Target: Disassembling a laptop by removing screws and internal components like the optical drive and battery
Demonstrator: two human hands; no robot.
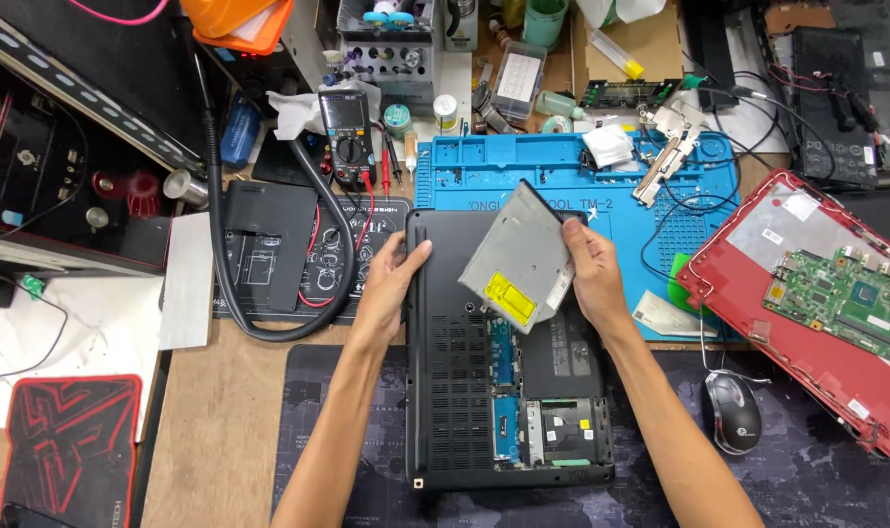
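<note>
the right hand (pixel 594 276) is pinching a slim grey optical drive (pixel 519 259) by its right edge, fingers curled tight on it, holding it tilted above the upturned black laptop (pixel 465 391). the left hand (pixel 388 286) is lying flat and loosely spread on the laptop's far left corner. a blue repair mat (pixel 484 176) is lying beyond, a multimeter (pixel 347 132) far left, a red laptop shell (pixel 807 293) and a mouse (pixel 732 411) right.

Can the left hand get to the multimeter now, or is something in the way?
Probably yes. The left hand rests on the laptop's left edge and holds nothing. The multimeter lies further up the bench, with only a black hose and thin leads between.
</note>
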